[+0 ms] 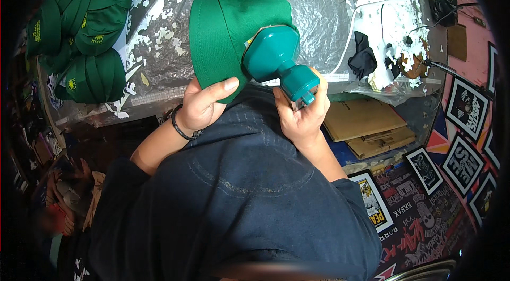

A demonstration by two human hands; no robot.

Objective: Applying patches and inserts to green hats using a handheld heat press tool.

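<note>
My left hand point(203, 104) grips the edge of a green cap point(220, 36), its thumb on top of the fabric and its fingers underneath. The cap is raised off the work surface in front of my chest. In my right hand point(305, 120) is a teal hand-held heat press point(272, 53), my fingers wrapped round its narrow grip. The wide angular head of the press lies against the cap's front. A sliver of yellow print shows at the head's left edge; whatever else is beneath it is hidden.
Plastic sheeting point(164, 68) covers the table, strewn with white scraps point(154, 12). Stacked green caps point(93, 76) fill the left side. To the right are a white cord point(382, 2), a crumpled black item point(363, 57) and a larger scrap pile point(380, 10). Brown cardboard point(361, 117) lies below.
</note>
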